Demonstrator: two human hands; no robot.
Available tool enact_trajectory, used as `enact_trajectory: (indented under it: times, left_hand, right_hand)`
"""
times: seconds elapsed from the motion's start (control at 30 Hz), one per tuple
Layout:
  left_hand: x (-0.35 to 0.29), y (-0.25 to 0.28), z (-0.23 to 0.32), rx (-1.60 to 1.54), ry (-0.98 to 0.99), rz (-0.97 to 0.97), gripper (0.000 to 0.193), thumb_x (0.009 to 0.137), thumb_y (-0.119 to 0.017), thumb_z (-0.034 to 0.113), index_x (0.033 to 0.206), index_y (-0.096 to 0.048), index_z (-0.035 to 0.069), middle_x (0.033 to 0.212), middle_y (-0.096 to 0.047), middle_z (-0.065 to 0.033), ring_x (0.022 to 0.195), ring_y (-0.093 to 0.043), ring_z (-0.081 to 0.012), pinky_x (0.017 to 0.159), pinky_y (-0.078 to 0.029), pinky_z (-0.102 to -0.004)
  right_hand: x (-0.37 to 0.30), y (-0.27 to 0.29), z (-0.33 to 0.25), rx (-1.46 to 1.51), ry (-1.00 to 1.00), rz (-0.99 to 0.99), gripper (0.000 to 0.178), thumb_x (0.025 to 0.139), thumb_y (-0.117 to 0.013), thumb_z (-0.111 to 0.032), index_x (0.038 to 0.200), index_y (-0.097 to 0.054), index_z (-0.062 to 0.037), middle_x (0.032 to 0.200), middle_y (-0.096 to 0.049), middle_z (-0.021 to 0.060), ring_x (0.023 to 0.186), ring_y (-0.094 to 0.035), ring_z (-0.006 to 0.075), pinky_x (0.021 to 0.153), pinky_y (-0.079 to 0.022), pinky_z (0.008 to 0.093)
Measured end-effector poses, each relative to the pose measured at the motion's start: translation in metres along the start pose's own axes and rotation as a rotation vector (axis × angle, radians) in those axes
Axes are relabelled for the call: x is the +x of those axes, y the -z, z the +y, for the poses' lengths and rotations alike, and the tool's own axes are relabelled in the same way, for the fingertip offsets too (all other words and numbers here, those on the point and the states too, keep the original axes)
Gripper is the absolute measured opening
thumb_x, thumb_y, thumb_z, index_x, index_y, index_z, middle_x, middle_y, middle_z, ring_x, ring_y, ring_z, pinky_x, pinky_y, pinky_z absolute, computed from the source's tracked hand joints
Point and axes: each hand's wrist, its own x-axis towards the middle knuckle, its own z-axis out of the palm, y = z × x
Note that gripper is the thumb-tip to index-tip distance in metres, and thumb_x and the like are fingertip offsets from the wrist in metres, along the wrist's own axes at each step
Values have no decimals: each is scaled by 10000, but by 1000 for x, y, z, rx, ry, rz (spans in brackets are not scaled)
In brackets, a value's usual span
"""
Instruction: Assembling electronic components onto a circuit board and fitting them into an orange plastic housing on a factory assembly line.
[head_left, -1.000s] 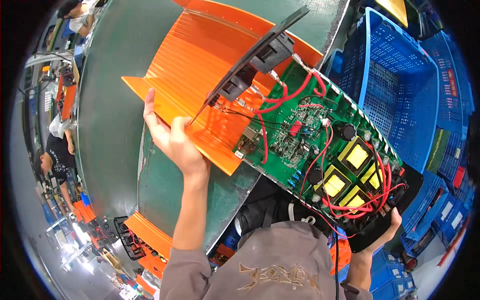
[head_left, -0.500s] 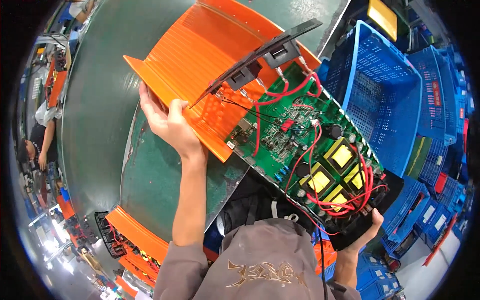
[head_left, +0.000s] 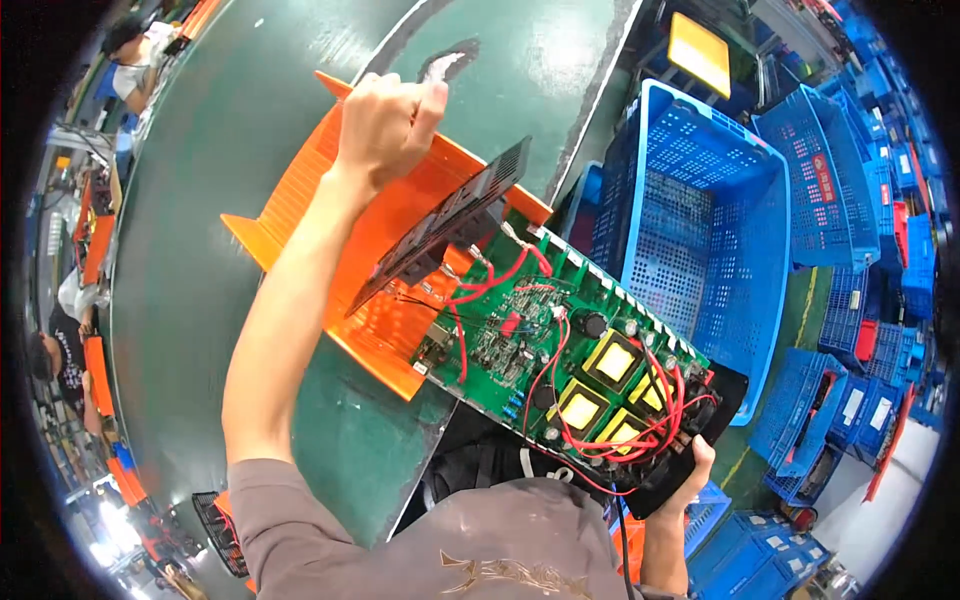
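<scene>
An orange ribbed metal housing [head_left: 292, 195] lies tilted over the green table, joined to a long green circuit board [head_left: 500, 345] with yellow-wrapped transformers [head_left: 612, 360] and red wires. My left hand [head_left: 388, 130] is closed at the housing's far edge, its arm reaching across the orange metal; the fingertips' contact is partly hidden. A black slotted panel [head_left: 445, 215] stands on edge above the housing, with red and black wires running from it to the board. At the board's near right end, my right hand [head_left: 690, 480] grips the black end plate [head_left: 655, 492], its fingers mostly underneath.
A large blue perforated crate [head_left: 640, 200] stands just right of the board, with more blue crates [head_left: 815, 180] beyond. The green table [head_left: 180, 250] spreads to the left. Co-workers [head_left: 135, 75] sit at a bench along the far left. A black cable [head_left: 625, 550] hangs before me.
My left hand has gone from the housing's near left side to its far edge. The housing and board have shifted left and nearer in view; my right hand keeps its hold on the end plate.
</scene>
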Motion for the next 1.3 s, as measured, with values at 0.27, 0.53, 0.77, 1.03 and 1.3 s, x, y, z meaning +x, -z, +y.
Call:
enact_trajectory:
  times: [0.27, 0.53, 0.77, 1.03, 1.3]
  left_hand:
    - [-1, -15, -18, 26, 34, 53, 338, 837, -416, 226, 561, -478, 41, 561, -514, -153, 579, -502, -353, 579, -398, -433]
    - [-9, -28, -22, 6, 36, 48, 284, 829, -412, 196, 607, -473, 32, 591, -506, -155, 616, -501, -355, 597, -392, -438]
    - [5, -31, -15, -15, 34, 40, 317, 787, -415, 221, 535, -509, 54, 562, -542, -146, 575, -543, -337, 596, -439, -426]
    - [11, -39, -12, -37, 32, 31, 304, 785, -434, 225, 547, -502, 48, 556, -532, -152, 572, -528, -341, 594, -432, -428]
    - [-4, -2, -13, 42, 95, 24, 330, 811, -433, 204, 536, -527, 45, 561, -555, -140, 589, -537, -325, 613, -420, -415]
  right_hand:
    - [-4, 7, -8, -159, -19, -78, 707, 725, -558, -393, 1302, -433, -3, 1142, -586, 132, 978, -609, 266, 830, -526, 383]
    - [-2, 18, -20, -138, -221, -169, 855, 608, -653, -267, 1361, -355, 6, 1283, -505, 171, 1125, -541, 324, 978, -452, 436]
    - [-10, 3, -24, -216, -155, -99, 836, 603, -635, -310, 1330, -397, 27, 1214, -547, 182, 1043, -590, 305, 900, -512, 412]
    - [-10, 6, -24, -135, -216, -157, 802, 618, -623, -211, 1347, -375, 14, 1260, -525, 172, 1093, -562, 318, 950, -479, 437]
    - [10, 16, 0, -95, -46, -44, 594, 756, -576, -366, 1210, -508, 11, 1113, -609, 138, 965, -610, 271, 855, -508, 399]
